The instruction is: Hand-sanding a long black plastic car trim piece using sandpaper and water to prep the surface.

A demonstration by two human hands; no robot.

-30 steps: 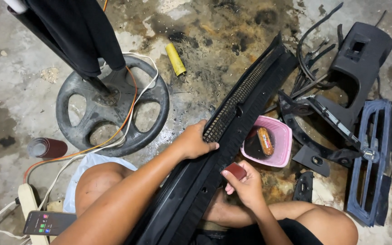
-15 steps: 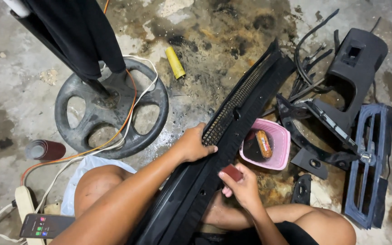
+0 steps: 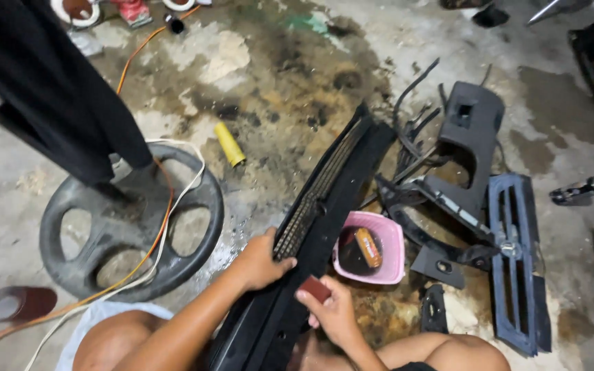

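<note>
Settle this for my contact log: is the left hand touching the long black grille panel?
Touching. The head view shows the left hand gripping the long black grille panel, thumb laid across its ribbed face.

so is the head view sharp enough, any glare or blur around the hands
Head view: flat, even light with soft shadows; the long black plastic grille panel and both hands, left hand and right hand, look reasonably sharp. Mild sheen on the wet stained concrete floor; edges slightly soft and bowed.
</note>
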